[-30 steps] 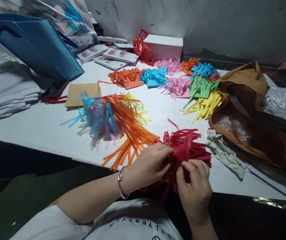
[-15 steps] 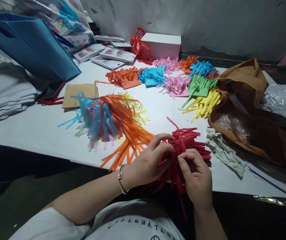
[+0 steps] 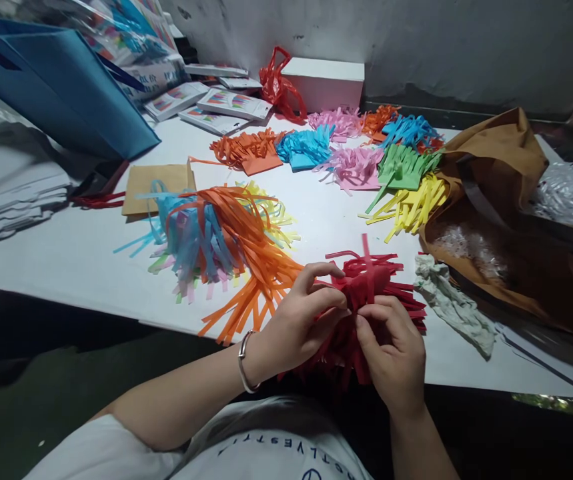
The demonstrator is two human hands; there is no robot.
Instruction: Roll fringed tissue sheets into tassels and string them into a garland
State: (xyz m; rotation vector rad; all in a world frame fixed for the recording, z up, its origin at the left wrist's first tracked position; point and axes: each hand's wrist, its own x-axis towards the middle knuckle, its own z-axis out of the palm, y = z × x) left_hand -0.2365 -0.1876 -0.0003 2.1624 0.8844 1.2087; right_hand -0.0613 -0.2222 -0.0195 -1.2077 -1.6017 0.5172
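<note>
Closest to the camera, both hands are bunched around a red fringed paper bundle point(image 3: 366, 293) right at the near edge of the white table point(image 3: 66, 260). The left hand point(image 3: 299, 320), with a silver bracelet point(image 3: 243, 362) on its wrist, has its fingers curled onto the left side of the bundle. The right hand point(image 3: 393, 347) pinches it from below and to the right, thumb pressed on the red strips. Some red fringe hangs down between the palms, so I can't really tell how much of it is rolled up.

Just right of the hands lies a crumpled pale cloth point(image 3: 453, 303). To the left sits a messy pile of orange, blue and yellow fringes point(image 3: 216, 233), the orange strips nearly reaching the left hand. Behind that pile is a flat brown envelope point(image 3: 156, 183).

Further back are separate little stacks of cut paper: orange point(image 3: 249, 150), blue point(image 3: 303, 147), pink point(image 3: 353, 167), green point(image 3: 403, 167), yellow point(image 3: 413, 207). A brown cloth bag point(image 3: 506, 173) slumps on the right side, a blue bag point(image 3: 66, 87) stands far left, and a white box point(image 3: 329, 83) sits against the wall next to a red plastic bag point(image 3: 279, 87)
</note>
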